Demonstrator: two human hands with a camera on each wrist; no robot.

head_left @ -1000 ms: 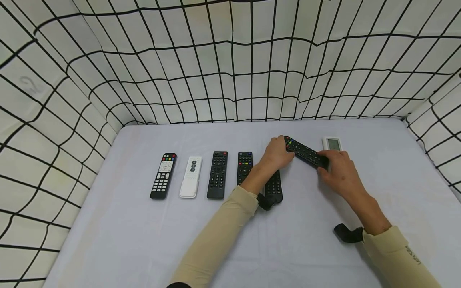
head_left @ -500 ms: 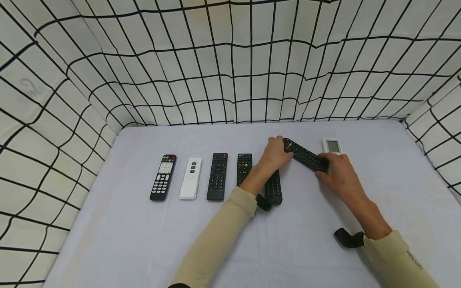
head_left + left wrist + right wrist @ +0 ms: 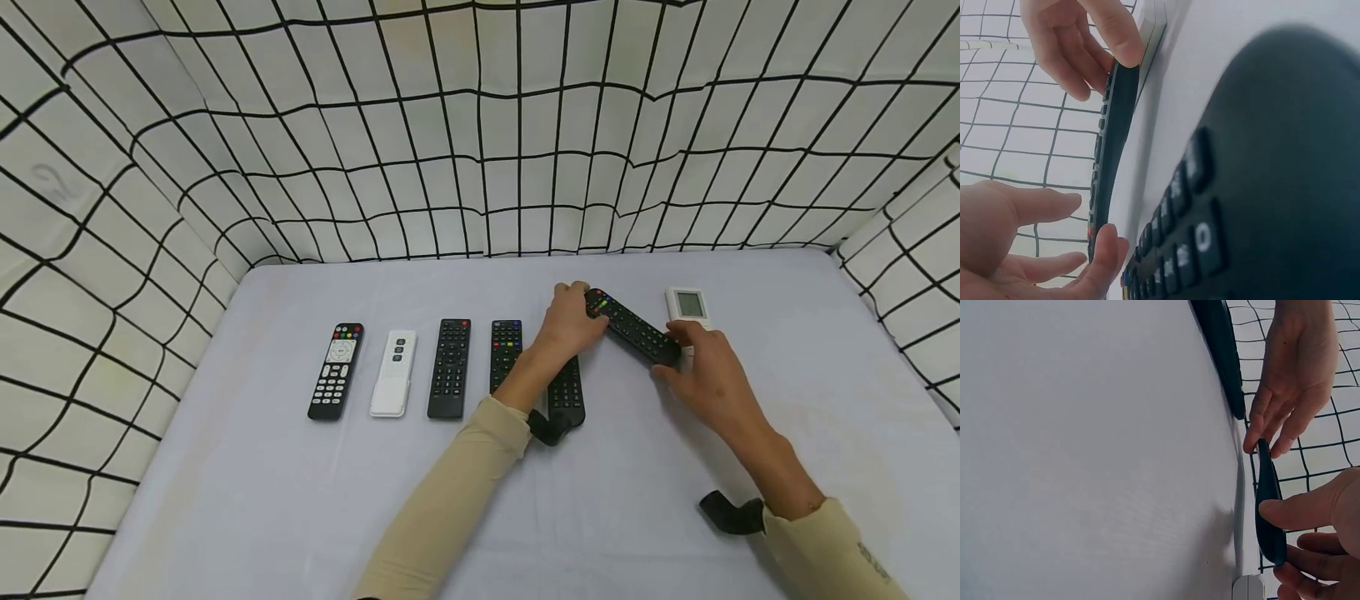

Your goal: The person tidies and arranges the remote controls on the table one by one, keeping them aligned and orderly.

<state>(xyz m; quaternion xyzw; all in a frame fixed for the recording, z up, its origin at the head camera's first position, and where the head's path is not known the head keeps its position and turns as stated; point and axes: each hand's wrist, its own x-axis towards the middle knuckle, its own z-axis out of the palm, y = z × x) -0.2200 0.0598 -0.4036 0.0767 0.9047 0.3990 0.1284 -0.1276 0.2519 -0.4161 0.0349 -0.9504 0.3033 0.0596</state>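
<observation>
A black remote control [image 3: 636,328] slants above the white table, held off it, its coloured buttons toward my left hand [image 3: 564,323]. My right hand [image 3: 708,375] pinches the lower right end; in the right wrist view the thumb [image 3: 1300,511] presses one face. At the other end, my left fingers curl round the tip. In the left wrist view, that thumb [image 3: 1054,205] is on the button side with a slight gap, and fingers [image 3: 1107,240] lie by the underside. Another black remote [image 3: 566,396] lies partly hidden under my left wrist and looms large in the left wrist view.
Left of my left hand lie a black remote [image 3: 506,346], a second black one [image 3: 449,371], a white one [image 3: 392,375] and a black one with white keys [image 3: 335,372]. A white remote with a screen [image 3: 686,304] lies behind my right hand. Netting [image 3: 517,150] surrounds the table.
Both hands keep their places on the remote control. My right wrist has dropped slightly toward the front, and the whole head view has shifted a little.
</observation>
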